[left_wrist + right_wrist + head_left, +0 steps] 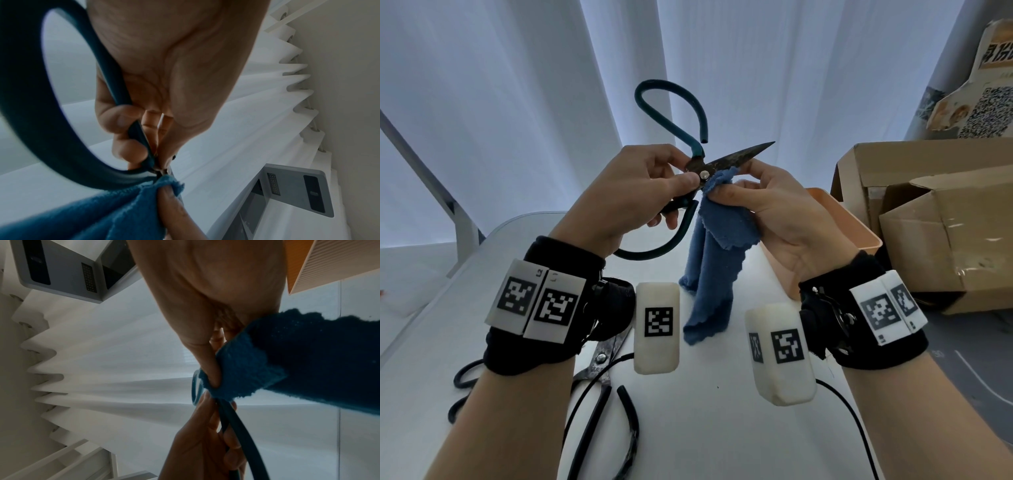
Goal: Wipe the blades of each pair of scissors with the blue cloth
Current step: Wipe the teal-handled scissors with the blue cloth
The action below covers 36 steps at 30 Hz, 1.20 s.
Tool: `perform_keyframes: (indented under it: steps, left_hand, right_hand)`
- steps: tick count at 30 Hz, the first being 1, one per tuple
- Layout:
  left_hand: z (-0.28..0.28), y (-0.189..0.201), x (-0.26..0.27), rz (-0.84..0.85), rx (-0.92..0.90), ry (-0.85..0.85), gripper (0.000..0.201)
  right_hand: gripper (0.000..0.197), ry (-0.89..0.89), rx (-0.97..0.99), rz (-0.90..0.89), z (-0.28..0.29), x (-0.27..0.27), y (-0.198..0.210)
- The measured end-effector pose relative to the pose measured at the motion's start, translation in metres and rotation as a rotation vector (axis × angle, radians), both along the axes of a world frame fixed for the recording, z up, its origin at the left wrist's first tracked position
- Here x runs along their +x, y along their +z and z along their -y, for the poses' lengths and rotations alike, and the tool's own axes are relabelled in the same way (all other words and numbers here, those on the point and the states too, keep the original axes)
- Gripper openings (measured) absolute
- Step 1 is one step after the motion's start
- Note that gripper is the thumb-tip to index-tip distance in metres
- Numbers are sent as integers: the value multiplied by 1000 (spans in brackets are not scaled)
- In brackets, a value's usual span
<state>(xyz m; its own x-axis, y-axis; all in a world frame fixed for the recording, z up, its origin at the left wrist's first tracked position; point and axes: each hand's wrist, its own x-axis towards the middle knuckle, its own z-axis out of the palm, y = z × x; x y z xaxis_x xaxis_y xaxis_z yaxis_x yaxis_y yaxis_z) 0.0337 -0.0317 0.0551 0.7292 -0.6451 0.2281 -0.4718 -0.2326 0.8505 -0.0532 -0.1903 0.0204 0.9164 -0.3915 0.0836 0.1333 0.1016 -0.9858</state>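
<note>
One scissors (726, 159) blade, tip up-right.

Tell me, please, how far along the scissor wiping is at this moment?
Nothing shows as finished. In hand: the left hand grips the teal-handled scissors near the pivot while the right hand pinches the blue cloth at the blade base. Left: the black-handled scissors lying on the table.

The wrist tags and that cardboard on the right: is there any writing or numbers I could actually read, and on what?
"L2": small print on the white marker tag on the left wrist.
The neighbouring tag's small print: too blurred to read.
Printed cardboard piece: large characters, QR code, too distorted to read.
The square black-and-white patterns are codes, not words.
</note>
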Motion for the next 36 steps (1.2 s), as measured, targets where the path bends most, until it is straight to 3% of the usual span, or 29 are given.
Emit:
perform_keyframes:
  steps: [19, 36]
  left_hand:
    - [-2, 0, 1, 22, 4, 2, 5]
    - [0, -1, 1, 26, 16, 6, 5]
  right_hand:
    - [39, 21, -49, -17, -3, 3, -1]
    - [27, 22, -52, -20, -5, 3, -2]
